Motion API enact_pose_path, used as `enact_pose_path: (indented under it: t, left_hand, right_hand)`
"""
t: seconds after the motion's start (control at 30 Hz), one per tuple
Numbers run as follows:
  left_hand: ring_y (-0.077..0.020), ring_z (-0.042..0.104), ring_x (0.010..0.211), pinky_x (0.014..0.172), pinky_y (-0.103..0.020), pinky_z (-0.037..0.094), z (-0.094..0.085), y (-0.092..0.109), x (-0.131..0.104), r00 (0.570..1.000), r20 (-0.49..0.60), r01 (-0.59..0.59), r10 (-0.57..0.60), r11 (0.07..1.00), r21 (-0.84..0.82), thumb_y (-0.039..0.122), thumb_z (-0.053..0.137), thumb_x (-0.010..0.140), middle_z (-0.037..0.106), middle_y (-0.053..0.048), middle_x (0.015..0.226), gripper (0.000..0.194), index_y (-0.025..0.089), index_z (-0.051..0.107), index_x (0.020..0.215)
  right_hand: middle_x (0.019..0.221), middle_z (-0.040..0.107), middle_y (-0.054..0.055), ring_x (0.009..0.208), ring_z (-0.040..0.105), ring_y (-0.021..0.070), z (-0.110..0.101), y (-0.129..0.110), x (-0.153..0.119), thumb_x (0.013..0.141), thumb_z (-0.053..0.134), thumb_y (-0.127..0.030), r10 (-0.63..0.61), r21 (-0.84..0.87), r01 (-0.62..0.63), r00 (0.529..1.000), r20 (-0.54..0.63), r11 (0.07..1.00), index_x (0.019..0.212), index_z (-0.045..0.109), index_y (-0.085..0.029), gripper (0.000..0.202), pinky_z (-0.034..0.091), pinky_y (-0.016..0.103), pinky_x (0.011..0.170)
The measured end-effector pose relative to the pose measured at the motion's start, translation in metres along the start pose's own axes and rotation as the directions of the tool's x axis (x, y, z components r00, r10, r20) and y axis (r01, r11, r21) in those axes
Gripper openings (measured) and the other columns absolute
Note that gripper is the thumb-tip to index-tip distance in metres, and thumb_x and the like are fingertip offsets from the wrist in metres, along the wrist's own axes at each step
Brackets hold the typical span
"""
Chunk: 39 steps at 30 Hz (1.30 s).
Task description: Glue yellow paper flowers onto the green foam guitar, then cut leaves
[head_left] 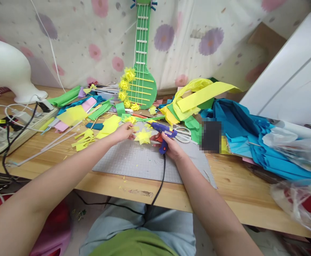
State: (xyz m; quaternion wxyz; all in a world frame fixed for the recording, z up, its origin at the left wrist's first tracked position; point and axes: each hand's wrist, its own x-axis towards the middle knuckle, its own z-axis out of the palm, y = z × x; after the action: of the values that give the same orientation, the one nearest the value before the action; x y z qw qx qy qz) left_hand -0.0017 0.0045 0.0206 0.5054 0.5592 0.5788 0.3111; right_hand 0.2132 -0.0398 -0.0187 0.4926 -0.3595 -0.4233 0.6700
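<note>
My right hand (pixel 172 146) is wrapped round a blue glue gun (pixel 162 130), whose nozzle points left above the grey cutting mat (pixel 136 161). Just left of the gun is a yellow paper flower (pixel 143 136) with pointed petals, over the mat. My left hand (pixel 125 132) is closed at the flower's left side, its fingertips pinched together; what they grip is too small to make out. Behind them lies another yellow flower (pixel 130 120). A green paper instrument (pixel 144 87) with white strings and yellow flowers along its left edge leans upright against the back wall.
Yellow, green and pink paper scraps (pixel 108 126) spread over the wooden table (pixel 232 181). White-handled scissors (pixel 183 134) lie behind the gun. Blue paper (pixel 235 121) is piled at right. At left are a power strip (pixel 42 117) and a white head form (pixel 8 69). The gun's cord crosses the front edge.
</note>
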Motion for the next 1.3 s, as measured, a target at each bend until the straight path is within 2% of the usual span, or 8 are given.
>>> enact_pose_path:
  t: [0.17, 0.37, 0.47, 0.63, 0.8, 1.0, 1.13, 1.3]
  left_hand:
    - [-0.0074, 0.054, 0.046, 0.05, -0.021, 0.044, -0.01, 0.004, -0.001, 0.997, -0.025, -0.073, 0.076, 0.992, 0.101, 0.016, 0.051, 0.077, 0.057, 0.004, 0.067, 0.014, 0.021, 0.041, 0.084]
    - [-0.006, 0.05, 0.047, 0.047, -0.019, 0.043, -0.012, 0.001, -0.004, 0.971, 0.066, -0.237, 0.231, 0.965, 0.115, 0.022, 0.055, 0.073, 0.047, 0.007, 0.06, 0.015, 0.021, 0.047, 0.086]
    - [-0.0069, 0.048, 0.05, 0.048, -0.021, 0.046, -0.009, 0.002, -0.008, 0.966, 0.086, -0.246, 0.243, 0.969, 0.031, 0.024, 0.058, 0.069, 0.044, 0.007, 0.058, 0.017, 0.019, 0.048, 0.082]
    - [-0.008, 0.051, 0.059, 0.057, -0.025, 0.051, -0.01, 0.01, -0.011, 0.965, 0.025, -0.259, 0.26, 0.965, -0.043, 0.021, 0.062, 0.062, 0.051, 0.003, 0.065, 0.014, 0.016, 0.053, 0.072]
    - [-0.0114, 0.055, 0.065, 0.064, -0.031, 0.052, -0.018, 0.017, -0.008, 0.969, 0.076, -0.227, 0.235, 0.969, -0.093, 0.024, 0.06, 0.063, 0.059, -0.002, 0.073, 0.014, 0.014, 0.061, 0.072]
    - [-0.01, 0.055, 0.059, 0.063, -0.031, 0.051, -0.021, 0.016, 0.003, 0.945, 0.072, -0.322, 0.318, 0.946, 0.049, 0.031, 0.066, 0.066, 0.055, 0.001, 0.065, 0.02, 0.015, 0.056, 0.072]
    - [-0.0097, 0.056, 0.057, 0.06, -0.028, 0.05, -0.022, 0.02, 0.005, 0.961, 0.099, -0.264, 0.258, 0.963, 0.046, 0.022, 0.069, 0.064, 0.057, 0.003, 0.063, 0.032, 0.018, 0.048, 0.087]
    - [-0.0094, 0.058, 0.058, 0.059, -0.025, 0.048, -0.016, 0.026, 0.006, 0.985, 0.099, -0.15, 0.144, 0.987, 0.053, 0.016, 0.067, 0.066, 0.058, 0.003, 0.063, 0.032, 0.019, 0.045, 0.089]
  right_hand:
    - [0.088, 0.067, 0.004, 0.098, 0.062, 0.0205, -0.005, 0.0, 0.003, 0.064, 0.067, -0.055, -0.033, 0.036, 0.036, 0.995, -0.093, 0.999, 0.072, 0.061, -0.02, 0.036, 0.054, 0.027, 0.066]
    - [0.087, 0.067, 0.003, 0.087, 0.065, 0.0177, -0.007, 0.001, 0.005, 0.064, 0.067, -0.056, -0.01, 0.048, 0.017, 0.992, -0.128, 0.999, 0.075, 0.06, -0.02, 0.038, 0.051, 0.022, 0.057]
    - [0.085, 0.066, 0.003, 0.075, 0.065, 0.0149, -0.007, 0.0, 0.005, 0.062, 0.068, -0.056, -0.013, 0.026, 0.016, 0.991, -0.132, 1.0, 0.075, 0.059, -0.02, 0.039, 0.047, 0.02, 0.05]
    - [0.082, 0.066, 0.002, 0.064, 0.061, 0.0114, -0.007, -0.001, 0.005, 0.065, 0.064, -0.058, -0.033, -0.024, 0.03, 0.993, -0.114, 0.999, 0.073, 0.057, -0.02, 0.039, 0.044, 0.02, 0.046]
    - [0.08, 0.065, 0.001, 0.061, 0.059, 0.0092, -0.008, 0.0, 0.005, 0.065, 0.067, -0.054, -0.022, 0.035, 0.026, 0.994, -0.11, 0.999, 0.073, 0.059, -0.02, 0.036, 0.044, 0.018, 0.046]
    - [0.08, 0.064, 0.0, 0.059, 0.057, 0.0079, -0.01, 0.0, 0.006, 0.066, 0.067, -0.053, -0.013, 0.051, 0.019, 0.994, -0.112, 0.999, 0.072, 0.058, -0.02, 0.035, 0.042, 0.017, 0.045]
    - [0.078, 0.065, 0.0, 0.058, 0.057, 0.0069, -0.011, 0.0, 0.006, 0.064, 0.07, -0.05, -0.012, 0.104, 0.024, 0.993, -0.114, 0.994, 0.071, 0.06, -0.019, 0.033, 0.041, 0.016, 0.044]
    - [0.076, 0.065, 0.0, 0.056, 0.056, 0.007, -0.01, 0.0, 0.006, 0.061, 0.072, -0.051, -0.014, 0.115, 0.03, 0.991, -0.132, 0.993, 0.07, 0.062, -0.018, 0.035, 0.041, 0.016, 0.043]
